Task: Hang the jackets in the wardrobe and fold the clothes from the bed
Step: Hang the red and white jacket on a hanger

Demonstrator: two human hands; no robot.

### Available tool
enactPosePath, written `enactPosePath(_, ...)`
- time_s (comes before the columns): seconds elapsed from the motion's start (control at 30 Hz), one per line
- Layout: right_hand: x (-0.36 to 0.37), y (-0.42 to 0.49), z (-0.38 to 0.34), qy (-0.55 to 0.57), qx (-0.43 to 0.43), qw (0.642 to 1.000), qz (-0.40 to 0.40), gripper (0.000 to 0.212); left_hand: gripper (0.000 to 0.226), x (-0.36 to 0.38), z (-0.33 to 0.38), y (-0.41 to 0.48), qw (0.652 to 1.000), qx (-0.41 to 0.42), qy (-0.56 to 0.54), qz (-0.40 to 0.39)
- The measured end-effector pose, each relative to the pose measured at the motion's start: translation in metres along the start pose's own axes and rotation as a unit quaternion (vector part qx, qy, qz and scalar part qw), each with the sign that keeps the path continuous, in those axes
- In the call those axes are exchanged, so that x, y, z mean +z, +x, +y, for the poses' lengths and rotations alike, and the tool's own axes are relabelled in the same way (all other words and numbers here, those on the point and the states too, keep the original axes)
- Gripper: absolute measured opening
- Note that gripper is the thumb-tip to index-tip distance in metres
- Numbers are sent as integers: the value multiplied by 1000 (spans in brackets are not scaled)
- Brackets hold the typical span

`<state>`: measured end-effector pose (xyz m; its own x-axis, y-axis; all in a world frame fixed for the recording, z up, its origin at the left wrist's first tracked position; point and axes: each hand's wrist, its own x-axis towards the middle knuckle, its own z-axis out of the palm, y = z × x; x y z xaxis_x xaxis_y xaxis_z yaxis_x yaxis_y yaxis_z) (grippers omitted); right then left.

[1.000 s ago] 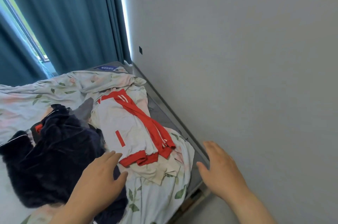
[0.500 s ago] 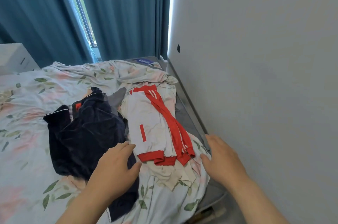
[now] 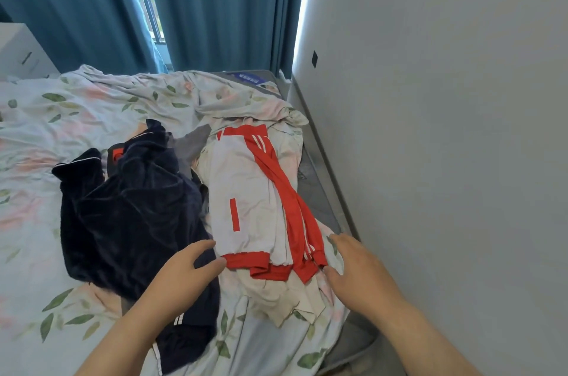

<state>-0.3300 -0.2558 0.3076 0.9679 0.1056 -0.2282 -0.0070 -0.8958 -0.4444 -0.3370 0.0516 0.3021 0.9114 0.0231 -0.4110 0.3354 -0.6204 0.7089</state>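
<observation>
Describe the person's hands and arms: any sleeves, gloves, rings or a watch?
Both the left hand and the right hand are bare: no gloves, no rings showing. The left forearm and right forearm are uncovered to the frame's edge, with no sleeve, watch or bracelet in view.

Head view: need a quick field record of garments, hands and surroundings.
sheet: floral, rumpled, runs to the wall
jacket: white with red trim, laid flat on the wall side
navy garment: crumpled, left of the jacket
beige garment: sticks out from under the jacket's hem
left hand: open, over the navy garment, fingers at the red hem
right hand: open, thumb by the red cuff; contact unclear
grip: none yet
curtains: teal, behind the bed
</observation>
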Motion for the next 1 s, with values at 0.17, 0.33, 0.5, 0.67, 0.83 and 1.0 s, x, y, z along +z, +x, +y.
enactPosePath(0.17, 47, 62, 51, 70, -1, 994, -87, 30, 53, 43, -21, 59, 996, -65, -66, -2)
enactPosePath(0.33, 117, 128, 87, 113, 27, 988, -105, 32, 59, 83, -70, 127, 987, -114, -107, -36)
enactPosePath(0.5, 195, 198, 115, 101, 51, 988, -108, 71, 73, 123, -127, 198, 982, -152, -88, -63)
enactPosePath(0.67, 247, 269, 153, 132, 140, 980, -45, 54, 30, 156, -176, 254, 979, -172, -92, 54)
enactPosePath(0.83, 281, 292, 190, 176, 302, 932, -93, 103, 57, 178, -209, 286, 960, -205, -190, 37)
enactPosePath(1.0, 282, 285, 191, 61, 171, 983, -35, 28, 84, 189, -220, 295, 946, -237, -215, 56)
